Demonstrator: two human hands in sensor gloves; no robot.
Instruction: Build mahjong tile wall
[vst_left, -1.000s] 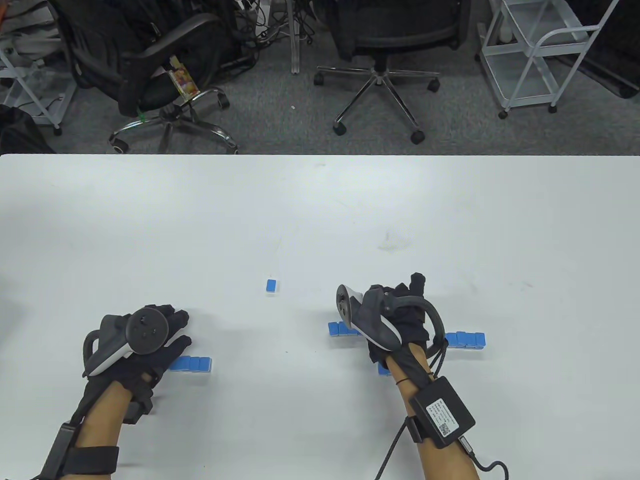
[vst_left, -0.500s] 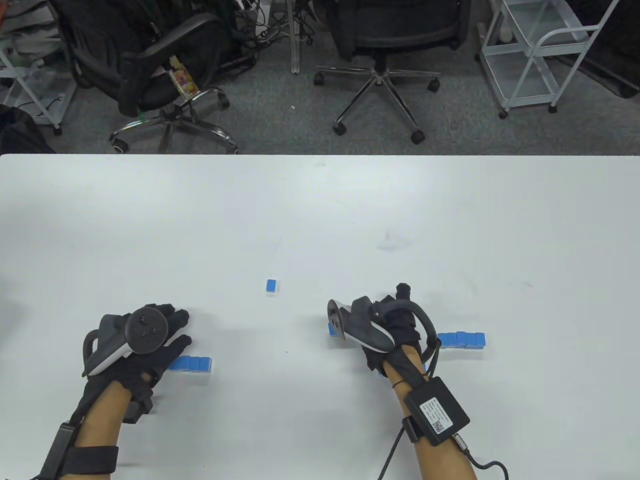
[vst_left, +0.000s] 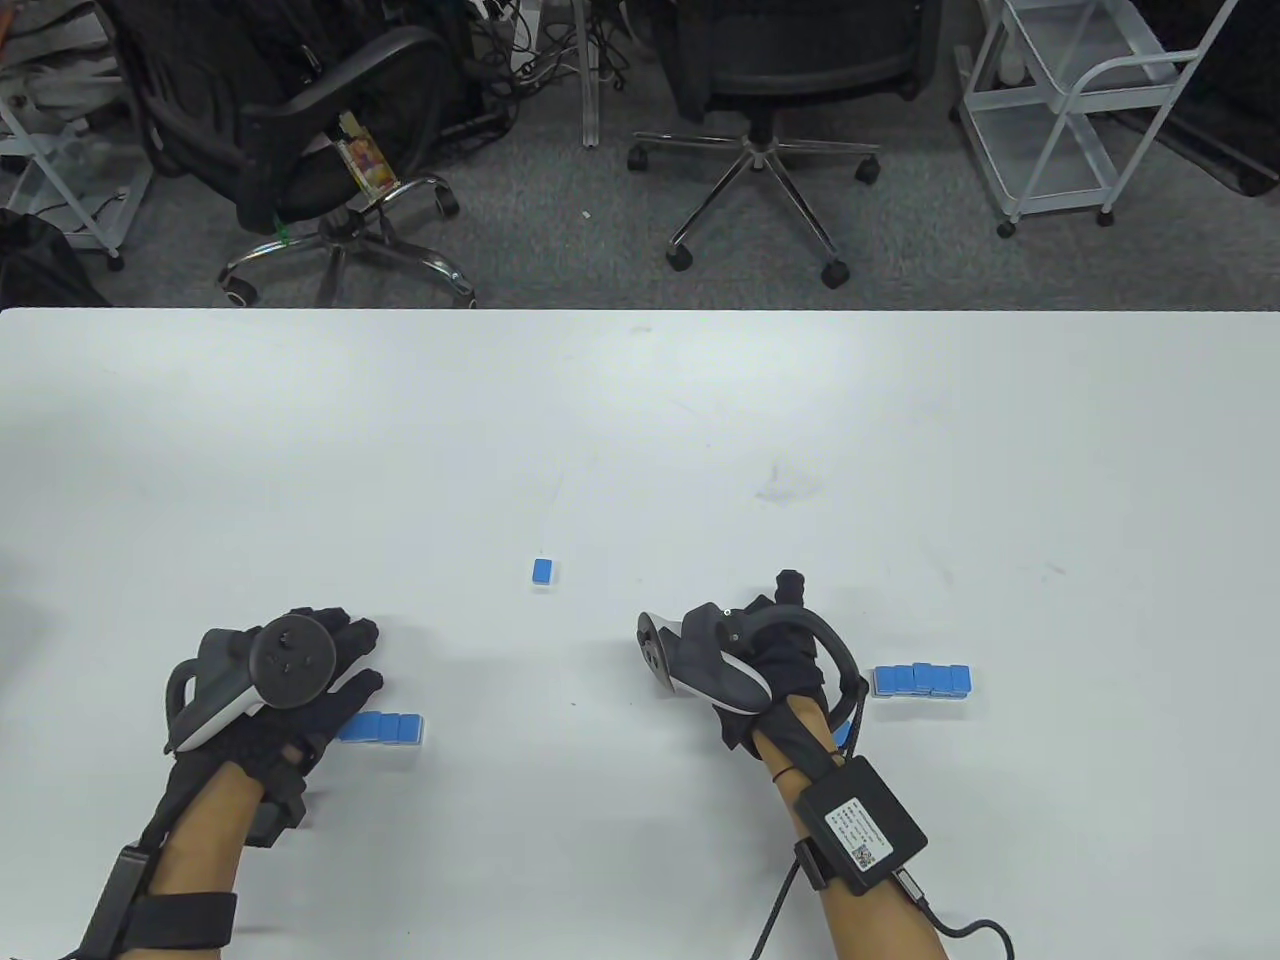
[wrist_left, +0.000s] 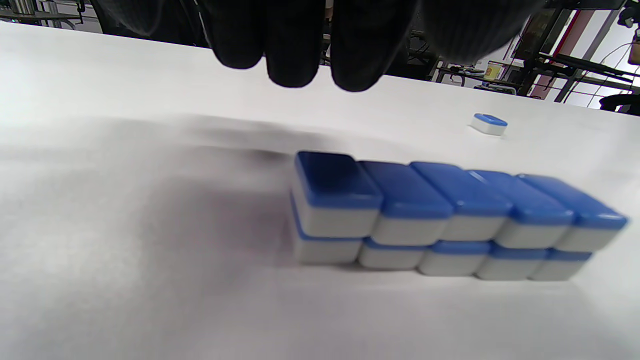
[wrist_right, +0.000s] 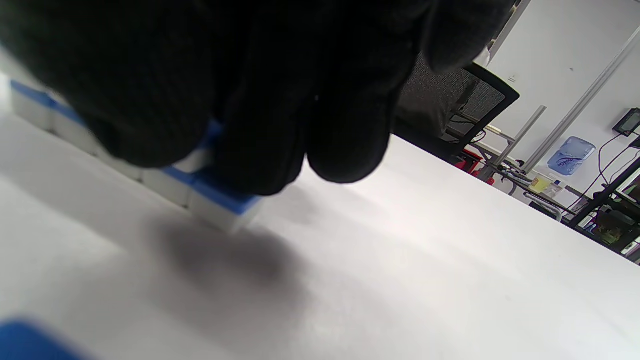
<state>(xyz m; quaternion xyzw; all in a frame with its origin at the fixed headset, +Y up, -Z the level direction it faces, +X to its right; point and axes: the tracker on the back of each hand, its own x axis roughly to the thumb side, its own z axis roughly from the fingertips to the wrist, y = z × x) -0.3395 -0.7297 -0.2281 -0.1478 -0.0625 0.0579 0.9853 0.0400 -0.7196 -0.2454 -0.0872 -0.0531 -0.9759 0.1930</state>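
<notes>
**Right hand clamping a tile row**

The right hand (vst_left: 770, 660) is curling over a row of tiles (wrist_right: 220, 200), apparently gripping them. The left hand (vst_left: 290, 680) is hovering relaxed over a two-layer stack (wrist_left: 440, 215). Uneven squeeze could buckle the row, scattering tiles across the surface (vst_left: 640, 430).

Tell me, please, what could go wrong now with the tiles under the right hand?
The right hand covers the end of a tile row, so a push could skew the row or slide a tile out. The lone tile lies apart and could be left out of the wall.
</notes>
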